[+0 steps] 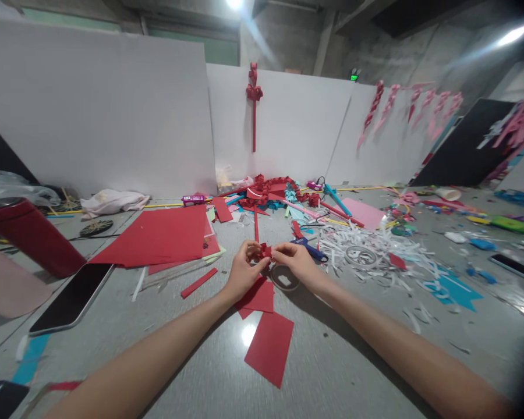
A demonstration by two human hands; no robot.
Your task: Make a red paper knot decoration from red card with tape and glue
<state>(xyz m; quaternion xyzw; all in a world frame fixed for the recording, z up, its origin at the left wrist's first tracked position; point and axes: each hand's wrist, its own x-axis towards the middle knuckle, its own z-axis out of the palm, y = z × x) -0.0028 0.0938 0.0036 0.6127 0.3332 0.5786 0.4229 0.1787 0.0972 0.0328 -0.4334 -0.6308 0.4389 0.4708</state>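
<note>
Forearms [174,334] nearest; L hand [245,272], R hand [300,265] pinch red ppr [266,251]; stick [256,224] long axis fwd.

I am pinching a red paper piece [266,251] that is looking matt. The grey surface [209,372] beneath is gleaming, smooth and glossy.

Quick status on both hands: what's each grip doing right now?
Left hand: closed, holding the small red folded piece.
Right hand: closed, pinching the same piece from the other side.

Left fingers [247,251], right fingers [284,252], small red piece [266,251] pinched between, red sheet [270,348] nearby
</note>
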